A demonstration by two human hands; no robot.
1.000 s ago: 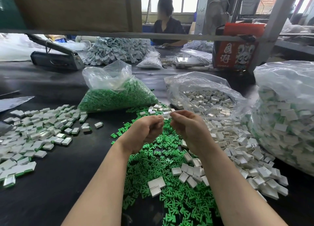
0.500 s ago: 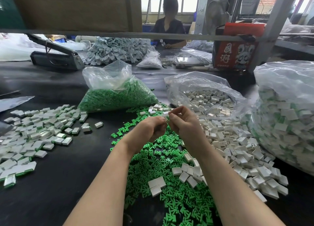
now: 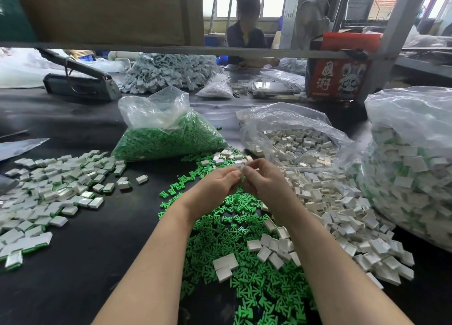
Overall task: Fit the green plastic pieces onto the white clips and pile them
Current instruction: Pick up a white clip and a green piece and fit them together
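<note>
My left hand (image 3: pixel 215 186) and my right hand (image 3: pixel 263 181) meet fingertip to fingertip above the table's middle. Between the fingertips they pinch a small white clip (image 3: pixel 240 165); any green piece on it is hidden by the fingers. Beneath my hands spreads a heap of loose green plastic pieces (image 3: pixel 244 251). Loose white clips (image 3: pixel 342 217) lie in a broad heap to the right. A pile of assembled white-and-green clips (image 3: pixel 49 192) covers the table's left side.
An open bag of green pieces (image 3: pixel 168 136) and an open bag of white clips (image 3: pixel 293 139) stand behind my hands. A large bag of assembled clips (image 3: pixel 411 168) fills the right. A person sits at the far side, beyond a metal rail and a red box (image 3: pixel 340 75).
My hands have drawn closer together, fingertips now touching around the white clip. They stay above the green heap.
</note>
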